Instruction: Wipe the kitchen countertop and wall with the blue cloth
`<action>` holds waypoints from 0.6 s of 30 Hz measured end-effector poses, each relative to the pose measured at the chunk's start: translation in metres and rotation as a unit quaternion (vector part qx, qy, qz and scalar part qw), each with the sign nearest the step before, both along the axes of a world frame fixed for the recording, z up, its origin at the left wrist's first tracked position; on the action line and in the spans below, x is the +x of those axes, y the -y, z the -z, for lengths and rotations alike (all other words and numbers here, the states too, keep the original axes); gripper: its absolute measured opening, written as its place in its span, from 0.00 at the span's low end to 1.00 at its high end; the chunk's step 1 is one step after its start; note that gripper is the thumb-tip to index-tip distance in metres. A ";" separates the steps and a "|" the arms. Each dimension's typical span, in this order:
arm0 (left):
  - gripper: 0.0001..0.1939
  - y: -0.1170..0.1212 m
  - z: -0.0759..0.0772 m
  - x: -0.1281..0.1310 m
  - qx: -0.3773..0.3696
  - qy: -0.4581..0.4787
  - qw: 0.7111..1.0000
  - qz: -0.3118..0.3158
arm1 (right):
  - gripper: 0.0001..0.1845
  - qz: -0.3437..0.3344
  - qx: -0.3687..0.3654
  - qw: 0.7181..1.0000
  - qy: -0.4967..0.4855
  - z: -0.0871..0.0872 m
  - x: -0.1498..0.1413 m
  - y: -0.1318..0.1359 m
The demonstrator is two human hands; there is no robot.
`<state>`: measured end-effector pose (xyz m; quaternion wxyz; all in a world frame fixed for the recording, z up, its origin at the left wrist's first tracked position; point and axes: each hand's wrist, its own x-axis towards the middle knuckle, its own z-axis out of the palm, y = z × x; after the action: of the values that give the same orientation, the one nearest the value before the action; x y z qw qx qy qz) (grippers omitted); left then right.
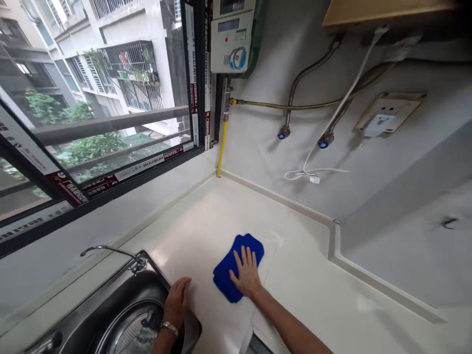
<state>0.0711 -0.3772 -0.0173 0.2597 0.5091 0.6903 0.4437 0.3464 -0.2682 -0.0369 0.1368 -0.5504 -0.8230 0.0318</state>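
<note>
A folded blue cloth (243,248) lies on the white countertop (302,275). My right hand (246,273) lies flat on the cloth's near part, fingers stretched out and slightly spread, pressing it to the counter. My left hand (177,301) rests on the counter at the right rim of the steel sink (110,314), fingers curled down over the edge, holding nothing I can make out. A metal bracelet (169,327) circles that wrist.
A tap (114,253) arches over the sink by the window (92,123). In the corner hang a wall-mounted water heater (232,39), a yellow gas pipe (221,147), flexible hoses, a white cable and a wall socket (387,115). A raised wall ledge (368,275) bounds the counter's right side.
</note>
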 end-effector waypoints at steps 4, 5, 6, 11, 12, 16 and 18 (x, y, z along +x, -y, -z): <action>0.18 -0.018 0.005 -0.018 -0.032 0.004 0.999 -0.004 | 0.39 0.035 0.019 0.999 0.027 0.003 0.018 -0.062; 0.18 -0.022 0.005 -0.021 -0.045 0.006 0.999 -0.017 | 0.39 0.039 0.022 0.998 0.034 0.004 0.019 -0.079; 0.19 -0.026 0.005 -0.022 -0.063 0.012 0.997 -0.043 | 0.39 0.045 0.024 0.998 0.041 0.005 0.020 -0.096; 0.19 -0.042 0.009 -0.005 -0.150 -0.043 0.966 -0.208 | 0.39 0.120 0.007 0.990 0.068 0.007 0.004 -0.177; 0.18 -0.044 0.011 0.000 -0.150 -0.070 0.967 -0.194 | 0.40 0.131 0.000 0.989 0.069 0.007 -0.002 -0.192; 0.17 -0.052 0.017 0.009 -0.173 -0.092 0.970 -0.143 | 0.41 0.134 -0.020 0.989 0.066 0.003 -0.030 -0.249; 0.17 -0.055 0.018 0.007 -0.215 -0.098 0.958 -0.162 | 0.42 0.127 -0.031 0.989 0.061 -0.001 -0.046 -0.279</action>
<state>0.0785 -0.3217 -0.0358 0.2189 0.3635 0.8645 0.2696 0.3000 0.0106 -0.0357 0.0718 -0.6557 -0.7516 0.0059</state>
